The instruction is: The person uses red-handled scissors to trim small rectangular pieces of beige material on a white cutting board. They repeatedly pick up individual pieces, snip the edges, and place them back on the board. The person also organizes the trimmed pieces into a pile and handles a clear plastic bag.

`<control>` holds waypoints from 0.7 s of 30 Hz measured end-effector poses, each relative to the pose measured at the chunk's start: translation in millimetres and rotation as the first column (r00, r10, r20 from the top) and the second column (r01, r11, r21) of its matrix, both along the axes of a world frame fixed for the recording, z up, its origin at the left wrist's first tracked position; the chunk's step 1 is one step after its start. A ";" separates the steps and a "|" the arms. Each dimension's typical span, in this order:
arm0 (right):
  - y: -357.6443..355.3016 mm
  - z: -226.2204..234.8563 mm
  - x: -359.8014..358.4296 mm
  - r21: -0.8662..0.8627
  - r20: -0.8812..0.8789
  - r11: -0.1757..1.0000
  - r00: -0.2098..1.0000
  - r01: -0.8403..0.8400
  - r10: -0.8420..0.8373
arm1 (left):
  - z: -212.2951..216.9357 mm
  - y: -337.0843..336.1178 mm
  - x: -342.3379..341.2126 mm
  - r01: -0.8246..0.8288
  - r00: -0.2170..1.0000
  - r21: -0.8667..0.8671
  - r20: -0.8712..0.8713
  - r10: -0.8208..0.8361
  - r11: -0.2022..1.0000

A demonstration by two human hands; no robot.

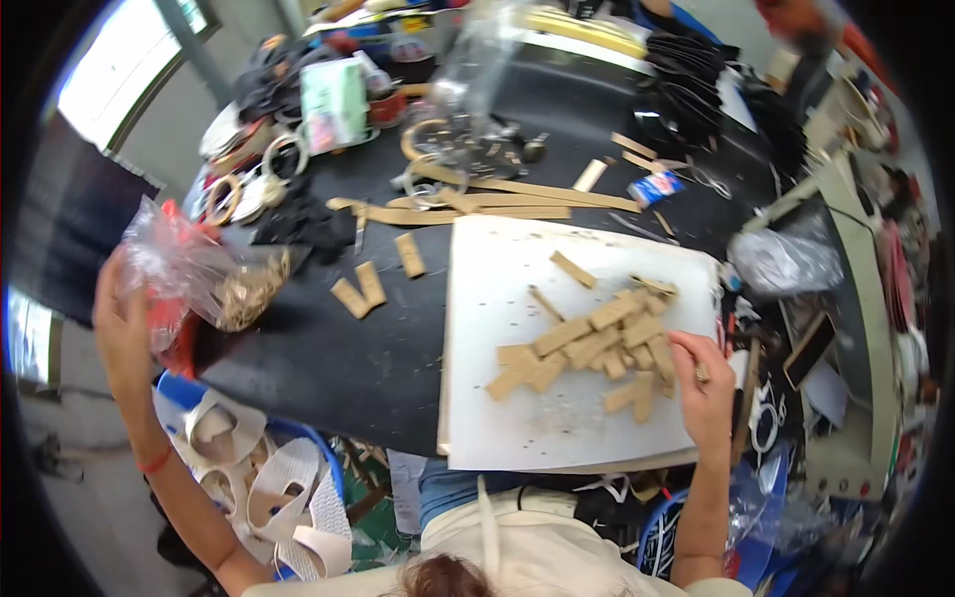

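Note:
At the far left, my left hand is closed on the side of a clear plastic bag. Small gold-coloured pieces are gathered in the bag's lower end, and something red shows behind it. My right hand hovers at the right side of a white board, its fingers curled together. Something small seems to be in them, but I cannot make out what. Beside it, a loose pile of short tan strips lies on the board, several overlapping. A few more short strips rest on the black table left of the board.
Long tan strips lie behind the board, near a small blue packet. Cream sandals or shoe uppers fill a blue basket below the table's left edge. A crumpled plastic bag and a machine stand at the right.

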State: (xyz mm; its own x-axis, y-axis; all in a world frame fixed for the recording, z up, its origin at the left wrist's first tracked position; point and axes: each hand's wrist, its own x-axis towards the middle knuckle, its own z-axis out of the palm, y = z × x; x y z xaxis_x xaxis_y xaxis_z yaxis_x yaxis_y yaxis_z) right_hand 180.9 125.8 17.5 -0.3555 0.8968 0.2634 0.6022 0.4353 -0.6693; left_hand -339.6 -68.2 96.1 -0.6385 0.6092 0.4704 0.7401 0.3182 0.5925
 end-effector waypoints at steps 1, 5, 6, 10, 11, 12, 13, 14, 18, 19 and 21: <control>-2.3 1.3 1.5 -0.041 -0.023 0.999 0.999 0.021 -0.022 | -10.1 -2.7 7.0 0.049 0.999 -0.063 -0.020 -0.050 0.997; -3.7 -4.4 9.2 -0.013 -0.049 0.999 0.998 0.045 -0.046 | -34.3 33.9 98.7 -0.054 0.862 -0.088 -0.507 0.001 0.995; -3.3 -8.7 10.5 0.038 -0.031 0.998 0.999 0.042 -0.041 | -39.1 44.5 129.5 -0.005 0.893 -0.006 -0.450 0.001 1.000; 5.2 -33.7 -14.2 0.120 0.200 0.993 0.979 0.014 -0.038 | -66.3 100.2 234.5 0.698 0.699 -0.240 0.023 -0.715 0.674; 4.0 -39.8 -23.5 0.108 0.232 0.994 0.972 0.011 -0.036 | -78.5 116.9 263.5 0.720 0.678 -0.232 0.035 -0.734 0.654; 1.5 -44.9 -35.3 0.116 0.210 0.991 0.977 -0.064 0.039 | -92.4 128.6 282.2 0.733 0.664 -0.232 0.042 -0.747 0.639; -1.8 -46.6 -45.4 0.128 0.192 0.982 0.975 -0.137 0.111 | -103.4 136.4 287.5 0.755 0.641 -0.200 0.020 -0.768 0.625; -3.0 -49.7 -47.7 0.137 0.176 0.969 0.968 -0.204 0.178 | -115.7 144.0 292.4 0.780 0.612 -0.168 0.002 -0.791 0.603; 23.0 -31.7 -9.7 -0.116 -0.226 0.982 0.967 -0.149 0.120 | -128.2 144.6 272.5 0.839 0.541 -0.021 0.137 -0.830 0.543; 24.4 -18.8 4.1 -0.300 -0.364 0.947 0.931 -0.117 -0.001 | -127.2 142.6 270.3 0.809 0.574 0.008 0.206 -0.792 0.588; 28.3 -20.3 28.9 -0.303 -0.413 0.949 0.909 -0.080 -0.055 | -132.7 142.4 268.8 0.727 0.652 0.062 0.250 -0.716 0.684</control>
